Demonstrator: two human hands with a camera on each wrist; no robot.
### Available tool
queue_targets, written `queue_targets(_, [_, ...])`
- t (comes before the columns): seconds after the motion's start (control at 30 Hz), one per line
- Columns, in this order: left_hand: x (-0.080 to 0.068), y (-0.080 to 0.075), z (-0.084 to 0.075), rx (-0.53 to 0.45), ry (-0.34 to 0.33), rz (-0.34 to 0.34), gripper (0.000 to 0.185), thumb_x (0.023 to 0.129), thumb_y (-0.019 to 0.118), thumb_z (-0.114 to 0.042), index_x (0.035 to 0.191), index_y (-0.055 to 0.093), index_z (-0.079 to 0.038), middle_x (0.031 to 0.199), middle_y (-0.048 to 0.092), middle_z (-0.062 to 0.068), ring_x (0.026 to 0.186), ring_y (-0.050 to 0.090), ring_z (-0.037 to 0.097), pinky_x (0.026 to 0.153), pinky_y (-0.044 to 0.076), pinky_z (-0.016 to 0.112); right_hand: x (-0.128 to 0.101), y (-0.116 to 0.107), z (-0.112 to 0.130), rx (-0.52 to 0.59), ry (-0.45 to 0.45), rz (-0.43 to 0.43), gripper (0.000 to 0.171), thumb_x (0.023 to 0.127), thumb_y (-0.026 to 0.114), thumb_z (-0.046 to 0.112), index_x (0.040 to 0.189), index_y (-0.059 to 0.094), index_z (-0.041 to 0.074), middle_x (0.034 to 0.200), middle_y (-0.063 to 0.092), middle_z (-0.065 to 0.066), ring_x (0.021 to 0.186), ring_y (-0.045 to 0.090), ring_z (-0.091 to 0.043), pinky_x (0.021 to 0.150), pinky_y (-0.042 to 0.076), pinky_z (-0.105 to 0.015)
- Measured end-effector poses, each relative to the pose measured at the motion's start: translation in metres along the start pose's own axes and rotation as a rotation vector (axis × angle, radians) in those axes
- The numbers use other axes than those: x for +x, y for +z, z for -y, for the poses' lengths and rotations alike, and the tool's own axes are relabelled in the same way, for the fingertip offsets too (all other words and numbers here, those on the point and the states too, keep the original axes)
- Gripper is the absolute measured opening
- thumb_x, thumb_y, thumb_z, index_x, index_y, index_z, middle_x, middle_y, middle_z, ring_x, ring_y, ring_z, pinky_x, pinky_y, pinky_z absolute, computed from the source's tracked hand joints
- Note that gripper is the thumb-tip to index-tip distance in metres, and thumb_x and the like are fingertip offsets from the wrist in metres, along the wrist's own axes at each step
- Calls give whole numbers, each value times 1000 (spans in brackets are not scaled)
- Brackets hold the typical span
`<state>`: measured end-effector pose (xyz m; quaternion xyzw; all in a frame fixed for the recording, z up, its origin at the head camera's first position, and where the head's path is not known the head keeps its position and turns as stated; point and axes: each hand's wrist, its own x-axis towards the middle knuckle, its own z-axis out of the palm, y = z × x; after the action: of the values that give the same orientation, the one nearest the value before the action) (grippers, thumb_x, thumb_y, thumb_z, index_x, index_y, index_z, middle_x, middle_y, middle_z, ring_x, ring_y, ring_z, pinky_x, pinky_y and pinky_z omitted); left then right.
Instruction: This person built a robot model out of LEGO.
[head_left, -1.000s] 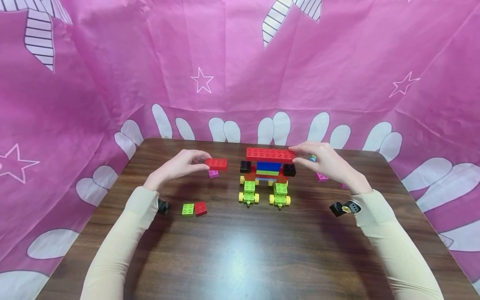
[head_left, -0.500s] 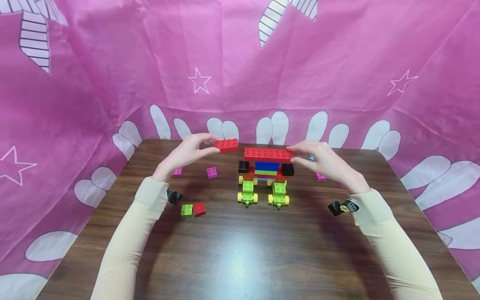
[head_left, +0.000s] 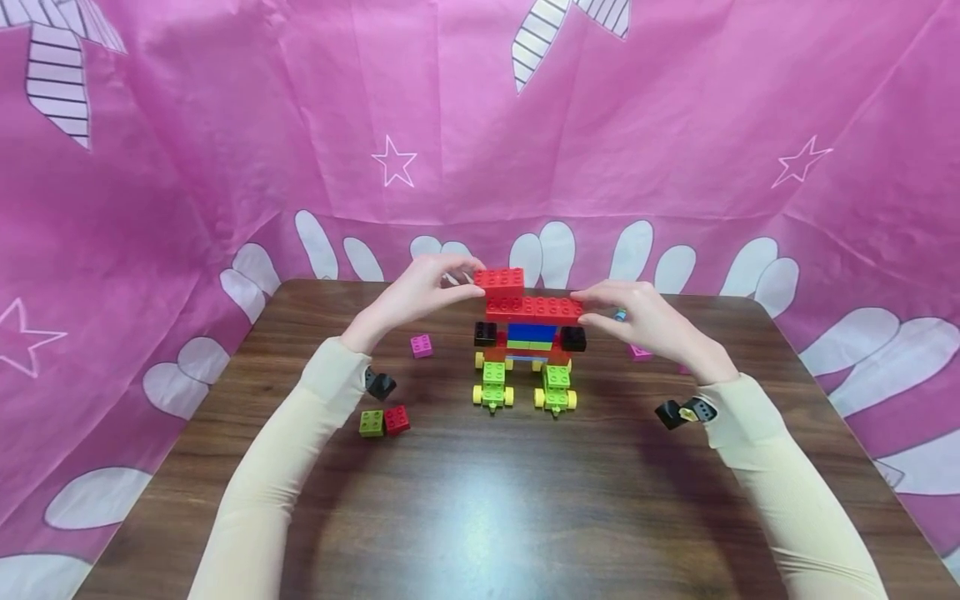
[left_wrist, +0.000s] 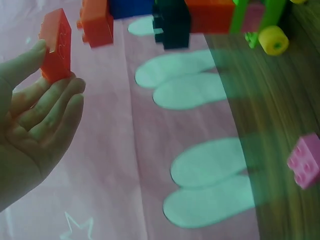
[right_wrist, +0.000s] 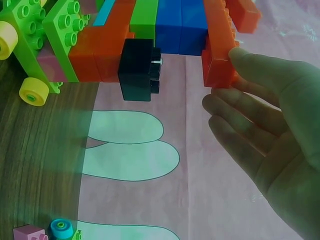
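1. The left hand [head_left: 420,296] pinches a small red brick [head_left: 498,281] between thumb and fingertips; the brick sits at the left end of the long red brick [head_left: 534,309], and whether it touches that brick I cannot tell
2. From the left wrist view the small red brick [left_wrist: 56,46] rests between the thumb tip and the curled fingers [left_wrist: 55,107]
3. The right hand [head_left: 645,321] grips the right end of the long red brick, thumb below and fingers on top
4. The right wrist view shows the fingers [right_wrist: 260,75] against the end of the long red brick [right_wrist: 220,47]
5. That long brick tops the brick model [head_left: 528,350], which stands mid-table on yellow wheels [head_left: 508,397] with black bricks [head_left: 573,338] at each side
6. On the table [head_left: 480,500] to the left lie a pink brick [head_left: 422,345], a green brick [head_left: 371,422] and a red square brick [head_left: 397,419], those last two side by side
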<state>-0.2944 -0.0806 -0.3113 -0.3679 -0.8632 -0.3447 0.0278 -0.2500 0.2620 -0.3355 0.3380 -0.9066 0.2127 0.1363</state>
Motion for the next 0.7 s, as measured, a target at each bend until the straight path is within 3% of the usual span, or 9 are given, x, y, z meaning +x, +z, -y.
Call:
queue_targets(0.37, [22,16,-21,20,34,56,42,92,71,-29,128,64,-8,118,71,8,106,67,20,97,55,36,0,-2,0,-6,5,9,41,85,78,17,124,69,10,116,74,-5,109,69,-22,90,57,-43])
queue_targets(0.7, [27,29,-24,18,40,105,41,93,69,-29,129,63,-9,123,70,8,110,67,20,100,54,34,0,-1,1,-1,6,6,41,85,78,17,125,69,9,115,74,-6,107,70,-21,89,58,-42])
